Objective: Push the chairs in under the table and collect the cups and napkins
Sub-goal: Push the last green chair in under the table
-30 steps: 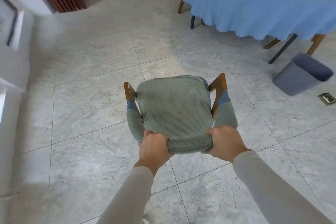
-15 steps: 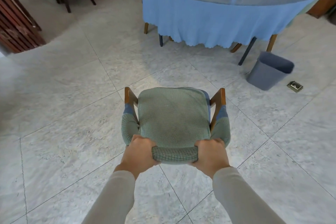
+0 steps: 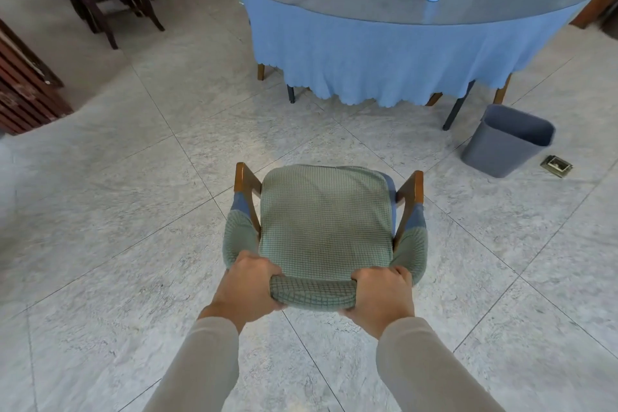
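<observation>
Table [image 3: 418, 15] is way closer now than 1 second ago, left hand [image 3: 249, 284] and right hand [image 3: 381, 294] both clamped on the chair [image 3: 324, 221] back, nearly ready to push in

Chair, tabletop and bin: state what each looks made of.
Chair: wooden frame, going by the brown glossy arm posts, under a stretchy green knit cover with a waffle grid. Tabletop: probably glass, clear and reflective over the blue tablecloth, a draping fabric with a scalloped hem. Bin: likely grey plastic, smooth and matte.
</observation>
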{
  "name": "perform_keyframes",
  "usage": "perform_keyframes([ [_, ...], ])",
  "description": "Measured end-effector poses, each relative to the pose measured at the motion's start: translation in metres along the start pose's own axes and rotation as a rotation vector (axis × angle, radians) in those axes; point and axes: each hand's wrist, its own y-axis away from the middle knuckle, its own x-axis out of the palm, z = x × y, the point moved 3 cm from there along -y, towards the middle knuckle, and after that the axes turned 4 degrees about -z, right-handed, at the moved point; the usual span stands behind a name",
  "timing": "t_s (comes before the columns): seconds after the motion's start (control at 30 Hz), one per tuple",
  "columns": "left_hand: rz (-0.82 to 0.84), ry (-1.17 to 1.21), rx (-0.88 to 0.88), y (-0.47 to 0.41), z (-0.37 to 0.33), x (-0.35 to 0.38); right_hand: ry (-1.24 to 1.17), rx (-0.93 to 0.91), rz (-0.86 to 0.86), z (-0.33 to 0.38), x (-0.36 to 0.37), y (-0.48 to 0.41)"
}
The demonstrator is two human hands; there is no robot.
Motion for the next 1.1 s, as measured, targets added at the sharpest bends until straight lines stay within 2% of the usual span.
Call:
perform_keyframes([
  [0.5,0.057,-0.058,-0.022,-0.14,0.038,-0.065,0.019,0.077,0.056,0.028,-0.051,-0.139],
  [1.1,0.089,-0.098,0.143,-0.341,0.103,-0.151,-0.04,0.234,0.056,0.067,-0.107,-0.321],
])
